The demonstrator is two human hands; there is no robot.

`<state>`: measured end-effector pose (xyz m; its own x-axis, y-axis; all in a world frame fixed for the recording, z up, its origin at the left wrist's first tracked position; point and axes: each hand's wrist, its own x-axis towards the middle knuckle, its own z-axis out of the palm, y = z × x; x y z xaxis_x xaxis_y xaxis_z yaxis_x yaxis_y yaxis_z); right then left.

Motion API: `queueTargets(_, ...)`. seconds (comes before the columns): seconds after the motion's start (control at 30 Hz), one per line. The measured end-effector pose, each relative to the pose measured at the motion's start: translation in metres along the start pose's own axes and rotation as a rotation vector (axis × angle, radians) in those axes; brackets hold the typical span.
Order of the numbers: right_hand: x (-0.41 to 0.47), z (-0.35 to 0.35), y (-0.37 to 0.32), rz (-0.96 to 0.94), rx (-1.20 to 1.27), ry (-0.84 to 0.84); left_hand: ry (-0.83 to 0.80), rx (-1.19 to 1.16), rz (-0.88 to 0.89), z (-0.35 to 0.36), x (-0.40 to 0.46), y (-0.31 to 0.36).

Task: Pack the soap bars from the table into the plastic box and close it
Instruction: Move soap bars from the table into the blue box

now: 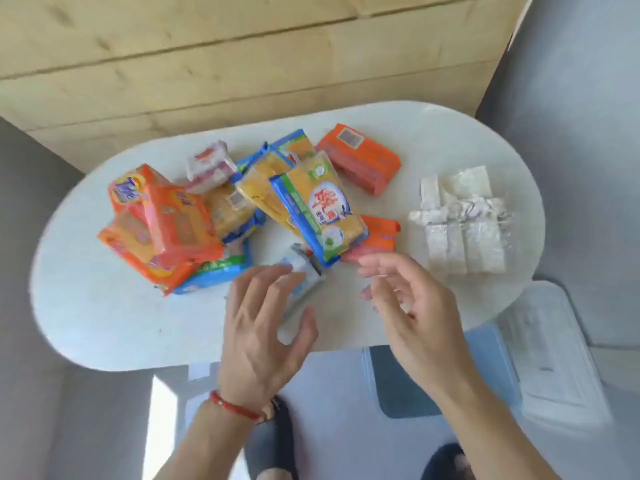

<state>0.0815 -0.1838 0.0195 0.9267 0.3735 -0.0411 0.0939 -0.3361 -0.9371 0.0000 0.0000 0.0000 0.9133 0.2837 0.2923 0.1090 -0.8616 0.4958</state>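
Note:
Several wrapped soap bars lie piled on the white oval table: orange packs, yellow bars in blue-green wrappers, an orange pack at the back and a group of white bars on the right. My left hand is near the front edge, fingers and thumb on either side of a white and blue soap bar. My right hand hovers with loosely curled, parted fingers, holding nothing, its fingertips close to a pink-orange pack. The clear plastic box stands on the floor under the table's right end.
A translucent white lid lies on the floor to the right of the box. A wooden panel wall rises behind the table. Grey upholstery flanks the table on both sides. Dark slippers show at the bottom edge.

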Motion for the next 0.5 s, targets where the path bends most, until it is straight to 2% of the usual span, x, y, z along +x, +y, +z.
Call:
queueTargets(0.07, -0.01, 0.01, 0.012, -0.104, -0.091, -0.056, 0.033, 0.108, 0.12, 0.007, 0.001, -0.017)
queueTargets(0.13, -0.015, 0.008, 0.021, -0.216, -0.196, -0.149, 0.0, 0.155, 0.174, 0.006, 0.005, -0.032)
queueTargets(0.27, -0.013, 0.003, 0.028, -0.324, -0.334, -0.054, -0.147, 0.172, 0.222, 0.004, -0.007, -0.05)
queueTargets(0.43, -0.008, 0.015, 0.025, -0.412, -0.446, 0.074, -0.029, 0.171, 0.284, -0.009, 0.008, -0.035)
queueTargets(0.5, -0.009, 0.016, 0.02, -0.411, -0.469, 0.111, -0.006, 0.18, 0.225, -0.016, 0.012, -0.028)
